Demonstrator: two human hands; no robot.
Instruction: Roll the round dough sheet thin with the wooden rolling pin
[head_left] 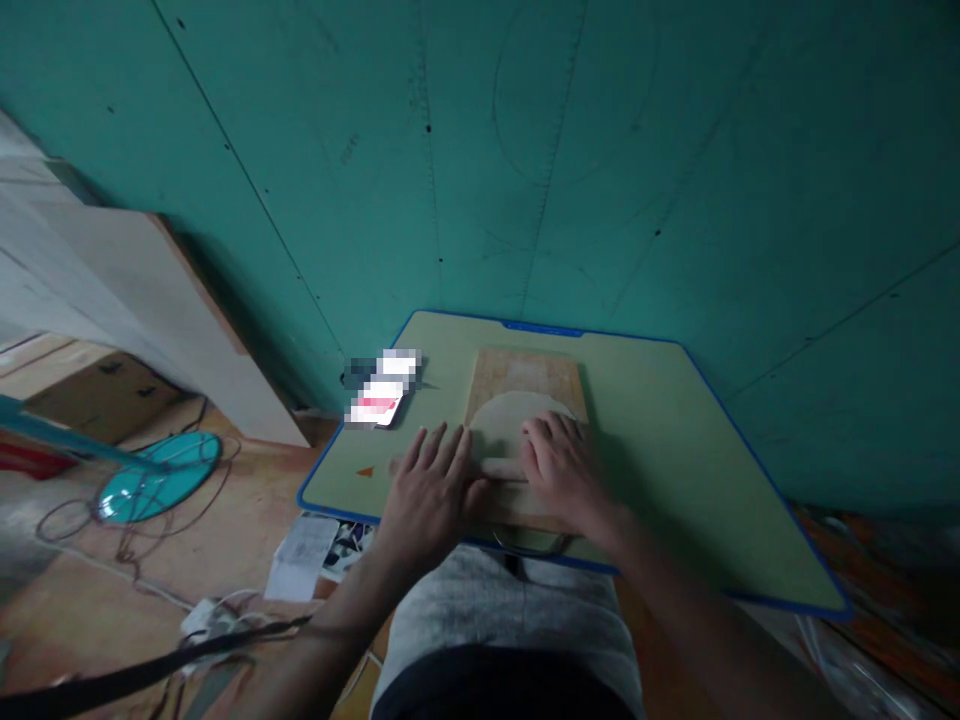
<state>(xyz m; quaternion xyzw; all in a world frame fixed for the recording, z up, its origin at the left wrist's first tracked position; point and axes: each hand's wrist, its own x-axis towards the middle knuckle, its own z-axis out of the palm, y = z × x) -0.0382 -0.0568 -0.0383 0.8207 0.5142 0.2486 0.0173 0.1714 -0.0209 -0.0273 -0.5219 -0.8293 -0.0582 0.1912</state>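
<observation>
A wooden cutting board [525, 366] lies on a pale green folding table [660, 450] with a blue rim. On the board is a flat, rounded sheet of dough [499, 415]. A thin wooden rolling pin [501, 468] crosses its near part from side to side. My left hand [435, 485] rests palm down over the pin's left end, fingers stretched out. Over the right part of the pin, my right hand [559, 465] has its fingers curled and closed on it. The pin's right end is hidden beneath that hand.
A phone with a lit screen [386, 388] sits at the table's left. Behind stands a green wall [480, 180]. Left on the floor are a cardboard box [105, 395], a turquoise round base [161, 475], loose cables and a white power strip [214, 625].
</observation>
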